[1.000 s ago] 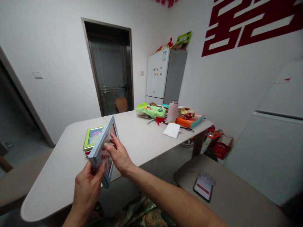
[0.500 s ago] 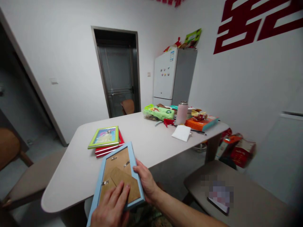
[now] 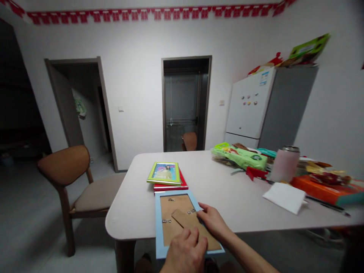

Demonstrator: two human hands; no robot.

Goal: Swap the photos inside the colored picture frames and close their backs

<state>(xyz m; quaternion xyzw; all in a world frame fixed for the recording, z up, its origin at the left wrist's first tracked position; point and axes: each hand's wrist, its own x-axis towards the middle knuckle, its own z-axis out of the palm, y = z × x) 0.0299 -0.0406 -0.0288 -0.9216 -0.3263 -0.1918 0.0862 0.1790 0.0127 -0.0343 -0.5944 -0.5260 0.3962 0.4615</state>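
A light blue picture frame [image 3: 159, 227] is held at the near table edge, its brown backboard [image 3: 167, 208] facing up. Small metal clips sit along the backing, and a brown stand flap [image 3: 182, 220] lies slanted on it. My right hand [image 3: 212, 222] grips the frame's right side, thumb on top. At the lower part, my left hand [image 3: 186, 248] has its bent fingers on the flap and backing; its thumb is hidden. Just beyond the blue frame, a green picture frame [image 3: 163, 173] with a picture of a figure rests on red frames [image 3: 170, 187].
On the white table [image 3: 142, 212], to the right, are a green packet [image 3: 241, 157], a pink bottle [image 3: 285, 165], white paper [image 3: 286, 197], a pen [image 3: 327, 204] and an orange box [image 3: 318, 189]. A brown chair [image 3: 64, 167] stands left; a fridge [image 3: 247, 110] is behind.
The view has swung left and up. The blue frame now looks straighter, close to the frame stack. My left fingers, flatter before, are more bent; my right hand keeps its grip.
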